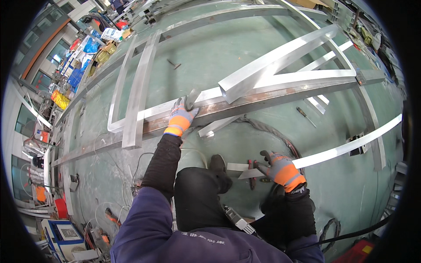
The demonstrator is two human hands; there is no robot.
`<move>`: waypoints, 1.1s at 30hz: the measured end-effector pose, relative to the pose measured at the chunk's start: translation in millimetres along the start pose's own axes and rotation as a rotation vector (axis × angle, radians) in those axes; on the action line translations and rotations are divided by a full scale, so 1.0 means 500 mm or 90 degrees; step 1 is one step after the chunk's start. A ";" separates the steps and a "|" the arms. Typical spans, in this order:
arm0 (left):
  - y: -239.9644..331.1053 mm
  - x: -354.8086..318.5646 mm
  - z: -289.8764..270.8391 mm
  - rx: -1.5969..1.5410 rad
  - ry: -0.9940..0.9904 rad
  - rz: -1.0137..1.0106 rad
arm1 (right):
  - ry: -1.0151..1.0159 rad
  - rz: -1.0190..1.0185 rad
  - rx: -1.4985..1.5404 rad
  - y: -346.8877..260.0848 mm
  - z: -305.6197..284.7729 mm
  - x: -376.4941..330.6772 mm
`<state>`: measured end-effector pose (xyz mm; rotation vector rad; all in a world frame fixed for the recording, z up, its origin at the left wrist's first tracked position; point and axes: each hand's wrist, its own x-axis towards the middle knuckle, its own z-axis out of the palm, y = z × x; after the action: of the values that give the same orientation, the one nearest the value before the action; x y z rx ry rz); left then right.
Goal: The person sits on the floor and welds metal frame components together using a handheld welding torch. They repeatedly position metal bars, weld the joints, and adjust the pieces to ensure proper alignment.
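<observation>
On the green workshop floor, a person kneels over a framework of long metal bars, both hands in orange-and-grey work gloves. Their left hand reaches forward with the arm nearly straight, and its fingers press against a small grey tool set on the rusty steel bar that runs from lower left to upper right across the view; whether the fingers fully close round the tool cannot be told. Just beyond that hand lies a shiny aluminium profile, its long axis rising to the upper right, one end almost touching the glove. Their right hand is drawn back close to the body, elbow bent, fingers clenched on the end of a thin flat metal strip that stretches away to the right (its near end points toward the knee). Red-handled pliers lie just left of that hand, and a screwdriver rests farther out.
</observation>
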<state>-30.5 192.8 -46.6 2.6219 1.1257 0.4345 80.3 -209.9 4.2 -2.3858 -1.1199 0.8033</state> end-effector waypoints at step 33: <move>0.217 0.009 0.153 -0.689 -0.054 -0.055 | -0.111 -0.028 0.024 0.008 0.012 0.158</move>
<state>71.8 114.9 -79.0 1.6154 0.6633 0.6623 119.6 -149.6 -29.1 -2.2881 -1.2081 1.0234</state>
